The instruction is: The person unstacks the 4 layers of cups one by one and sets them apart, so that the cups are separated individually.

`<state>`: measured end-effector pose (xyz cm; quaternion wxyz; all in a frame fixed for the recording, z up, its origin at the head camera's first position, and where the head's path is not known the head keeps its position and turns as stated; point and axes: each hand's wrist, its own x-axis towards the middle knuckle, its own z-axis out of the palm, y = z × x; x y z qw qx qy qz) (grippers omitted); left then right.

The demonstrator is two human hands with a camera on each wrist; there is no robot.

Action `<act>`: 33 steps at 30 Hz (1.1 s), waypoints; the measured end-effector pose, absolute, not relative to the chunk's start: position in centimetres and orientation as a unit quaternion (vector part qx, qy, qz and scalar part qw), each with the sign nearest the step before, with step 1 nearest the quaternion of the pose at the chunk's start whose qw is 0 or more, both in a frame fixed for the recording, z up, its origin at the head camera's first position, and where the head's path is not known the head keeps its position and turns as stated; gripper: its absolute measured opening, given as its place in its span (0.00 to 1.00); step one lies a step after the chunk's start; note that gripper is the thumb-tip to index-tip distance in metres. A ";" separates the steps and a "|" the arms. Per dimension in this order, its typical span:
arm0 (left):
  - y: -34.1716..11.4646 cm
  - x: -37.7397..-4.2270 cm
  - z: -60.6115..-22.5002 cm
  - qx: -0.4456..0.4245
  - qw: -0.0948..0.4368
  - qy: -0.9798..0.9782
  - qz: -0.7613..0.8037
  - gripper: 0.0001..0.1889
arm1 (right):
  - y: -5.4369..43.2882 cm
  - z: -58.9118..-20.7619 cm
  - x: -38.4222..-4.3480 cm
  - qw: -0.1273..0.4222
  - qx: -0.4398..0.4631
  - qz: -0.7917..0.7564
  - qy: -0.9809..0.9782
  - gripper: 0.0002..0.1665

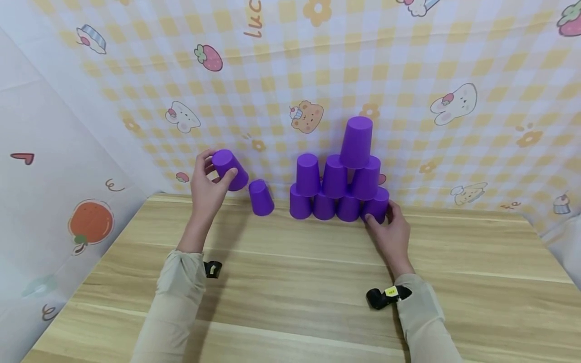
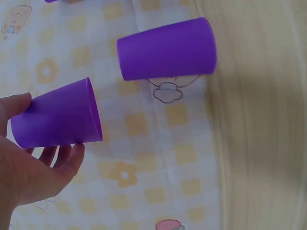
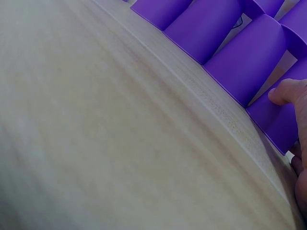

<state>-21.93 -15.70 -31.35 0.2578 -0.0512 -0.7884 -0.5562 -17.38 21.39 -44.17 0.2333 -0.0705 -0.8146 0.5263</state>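
My left hand (image 1: 207,195) holds a purple cup (image 1: 229,170) above the table, mouth down and tilted, thumb on one side and fingers on the other. Below it and to its right, a single purple cup (image 1: 261,198) stands upside down on the table. A stack of upside-down purple cups rises farther right: several in the bottom row, three in the middle row (image 1: 335,176), and one top cup (image 1: 357,142) over the two right-hand middle ones. At the stack's lower right, my right hand (image 1: 394,239) grips the end cup (image 3: 278,115) of the bottom row between thumb and fingers.
The wooden table (image 1: 290,282) meets a checked, patterned cloth (image 1: 254,106) hanging close behind the cups. Another printed cloth (image 1: 50,151) hangs along the left side. A black wrist camera (image 1: 381,297) sits by the right sleeve.
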 end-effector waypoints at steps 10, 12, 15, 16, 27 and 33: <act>-16.9 -22.6 -33.1 -0.001 0.226 -0.809 -0.542 0.28 | 21.7 -43.9 -17.4 0.228 -0.075 0.522 -0.818 0.36; -17.0 -22.8 -33.5 0.009 0.227 -0.812 -0.538 0.27 | 21.7 -44.0 -17.4 0.230 -0.074 0.521 -0.818 0.36; -17.0 -22.8 -34.1 0.012 0.224 -0.818 -0.530 0.27 | 21.8 -44.1 -17.5 0.233 -0.072 0.519 -0.819 0.36; -17.1 -22.8 -34.3 0.013 0.222 -0.821 -0.526 0.28 | 21.8 -44.1 -17.5 0.234 -0.071 0.518 -0.820 0.36; -16.5 -23.2 -35.7 0.005 0.216 -0.827 -0.519 0.26 | 21.7 -44.1 -17.5 0.236 -0.069 0.520 -0.818 0.35; -16.3 -23.2 -36.4 0.018 0.199 -0.837 -0.509 0.27 | 21.5 -44.2 -17.4 0.233 -0.066 0.523 -0.817 0.35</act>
